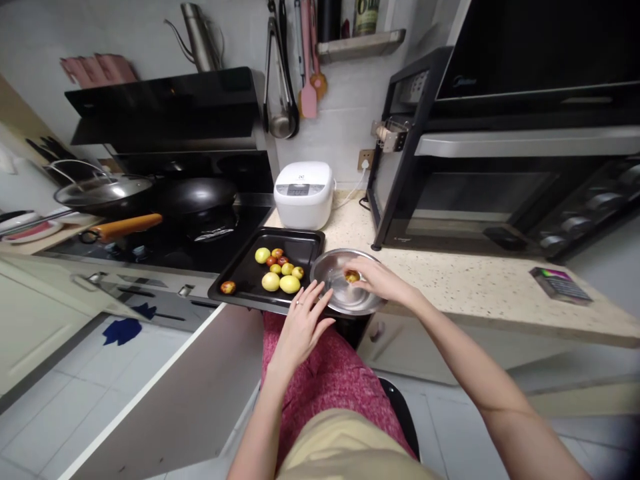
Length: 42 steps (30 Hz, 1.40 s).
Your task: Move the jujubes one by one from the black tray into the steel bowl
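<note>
The right hand (pixel 373 279) is inside the steel bowl (pixel 326 270), over its middle. The fingers are curled and the thumb is set opposite; a single reddish-yellow fruit (pixel 351 275) is held between the fingertips, low in the bowl. The left hand (pixel 306 325) is open, fingers loosely spread and extended, with a ring on one finger. It has hold of nothing and is positioned at the near side, where tray and bowl meet. Whether its fingertips touch the bowl's rim cannot be told.

The black tray (pixel 245 269) lies just left of the bowl. Most of its fruit is grouped toward the right: three large yellow-green fruits (pixel 271 282), with smaller yellow fruits (pixel 287 269) and red fruits (pixel 283 261) between them. One red-brown fruit (pixel 228 287) lies apart, near the tray's front left corner. The bowl's edge overlaps the tray's right side in view; contact between the two cannot be confirmed.

Directly behind the tray stands a white rice cooker (pixel 303 197), upright, lid down. To the left is the stove (pixel 240 223), bearing a dark pan (pixel 197 195) and a pan with a glass lid (pixel 107 190). To the right, the speckled counter (pixel 450 277) carries an oven (pixel 465 200) and, near its far right end, a small dark box (pixel 561 285).
</note>
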Available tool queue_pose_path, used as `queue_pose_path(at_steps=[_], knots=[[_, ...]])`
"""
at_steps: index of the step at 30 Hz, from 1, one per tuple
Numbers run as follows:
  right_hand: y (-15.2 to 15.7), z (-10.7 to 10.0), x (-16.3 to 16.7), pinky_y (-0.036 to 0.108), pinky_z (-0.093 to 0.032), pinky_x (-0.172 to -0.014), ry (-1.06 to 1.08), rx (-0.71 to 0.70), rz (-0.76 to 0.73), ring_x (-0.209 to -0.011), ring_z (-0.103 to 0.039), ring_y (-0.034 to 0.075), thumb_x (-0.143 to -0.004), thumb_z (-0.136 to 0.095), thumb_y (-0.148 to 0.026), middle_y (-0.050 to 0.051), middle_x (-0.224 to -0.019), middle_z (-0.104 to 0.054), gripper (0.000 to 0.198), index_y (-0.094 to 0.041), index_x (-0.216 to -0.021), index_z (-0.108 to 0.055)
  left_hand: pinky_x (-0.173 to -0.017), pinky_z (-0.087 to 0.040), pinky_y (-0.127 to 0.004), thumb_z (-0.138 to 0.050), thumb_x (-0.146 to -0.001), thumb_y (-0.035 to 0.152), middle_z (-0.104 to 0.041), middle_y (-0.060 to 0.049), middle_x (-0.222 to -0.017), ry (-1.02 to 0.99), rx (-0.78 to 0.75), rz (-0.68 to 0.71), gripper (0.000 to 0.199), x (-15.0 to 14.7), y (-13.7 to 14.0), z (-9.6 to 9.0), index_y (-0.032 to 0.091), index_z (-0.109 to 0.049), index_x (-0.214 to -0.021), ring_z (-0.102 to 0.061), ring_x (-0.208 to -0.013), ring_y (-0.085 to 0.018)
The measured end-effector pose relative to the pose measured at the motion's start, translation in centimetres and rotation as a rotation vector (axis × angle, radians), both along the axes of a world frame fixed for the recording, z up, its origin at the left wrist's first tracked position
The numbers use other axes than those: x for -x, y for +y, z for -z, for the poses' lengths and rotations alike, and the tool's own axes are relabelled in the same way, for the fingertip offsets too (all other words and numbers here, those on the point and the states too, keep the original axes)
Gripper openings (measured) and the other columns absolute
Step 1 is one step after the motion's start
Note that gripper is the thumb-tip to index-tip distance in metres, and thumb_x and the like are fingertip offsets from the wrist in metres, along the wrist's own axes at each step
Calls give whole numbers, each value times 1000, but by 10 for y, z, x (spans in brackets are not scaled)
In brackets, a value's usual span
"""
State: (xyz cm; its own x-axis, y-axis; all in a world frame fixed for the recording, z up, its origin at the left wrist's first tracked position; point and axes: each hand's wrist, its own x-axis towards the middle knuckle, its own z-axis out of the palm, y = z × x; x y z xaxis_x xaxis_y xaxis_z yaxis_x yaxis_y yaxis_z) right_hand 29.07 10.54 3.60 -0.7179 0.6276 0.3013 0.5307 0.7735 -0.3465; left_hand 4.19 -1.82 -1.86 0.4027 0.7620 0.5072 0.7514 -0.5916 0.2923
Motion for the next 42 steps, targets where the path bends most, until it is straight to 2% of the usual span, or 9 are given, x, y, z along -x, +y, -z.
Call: queue_pose_path(at_steps=[6, 13, 18, 23, 28, 31, 34, 38, 42], knots=[[7, 12, 2, 32, -47, -84, -106, -4, 72, -96, -65, 23, -84, -63, -4, 7, -102, -72, 23, -20, -100, -66, -127, -34, -51, -47, -108, 40, -44, -12, -165, 11, 25, -14, 59, -1, -2, -4, 30, -32, -164, -32, -159, -26], [5, 11, 4, 28, -40, -73, -105, -16, 194, -86, -63, 21, -83, -63, -3, 7, -94, -71, 17, -19, -88, -63, -127, -34, -51, -44, -109, 42, -44, -12, -165, 32, 42, -9, 56, 0, -5, -7, 28, -35, -162, -32, -159, -26], [-5, 7, -2, 28, -42, -72, -94, -8, 242, -85, -65, 20, -86, -63, -4, 6, -92, -72, 15, -19, -86, -65, -127, -34, -52, -46, -108, 41, -43, -12, -165, 21, 41, -1, 56, 1, -4, -6, 29, -35, -162, -31, -160, -27], [-21, 2, -15, 34, -52, -84, -13, -10, 254, -94, -69, 22, -96, -58, -15, 7, -104, -75, 13, -21, -98, -70, -127, -34, -52, -46, -108, 41, -42, -13, -166, 30, 47, 0, 56, 0, -5, -6, 29, -35, -162, -30, -160, -27], [-37, 24, -40, 49, -51, -110, 387, -78, 322, -125, -65, 27, -105, -51, -33, 9, -131, -71, 25, -25, -118, -70, -127, -35, -50, -46, -108, 39, -39, -12, -167, 6, 23, -21, 55, 2, -6, -4, 29, -35, -162, -33, -159, -27], [-36, 49, -56, 52, -46, -117, 556, -98, 383, -133, -60, 26, -105, -51, -39, 10, -137, -68, 30, -27, -127, -68, -125, -39, -48, -46, -109, 37, -40, -12, -167, -77, -19, -156, 52, 18, -1, -4, 30, -39, -160, -39, -155, -27], [-27, 68, -67, 52, -44, -120, 610, -71, 379, -137, -58, 25, -105, -50, -43, 10, -142, -66, 35, -27, -133, -67, -123, -41, -49, -47, -107, 36, -45, -14, -162, -163, -67, -444, 48, 51, 6, -10, 26, -48, -154, -47, -149, -30], [-17, 75, -67, 52, -43, -122, 610, -6, 291, -141, -55, 24, -107, -47, -43, 7, -149, -62, 37, -32, -136, -67, -115, -48, -52, -48, -105, 34, -57, -19, -149, -72, -38, -844, 41, 104, 13, -26, 16, -64, -139, -55, -138, -36], [-15, 75, -62, 54, -40, -124, 613, 37, 243, -145, -52, 24, -108, -43, -43, 3, -155, -57, 38, -37, -137, -67, -101, -55, -47, -54, -102, 30, -68, -16, -134, 73, 117, -958, 32, 131, 18, -41, 16, -72, -124, -64, -123, -35]])
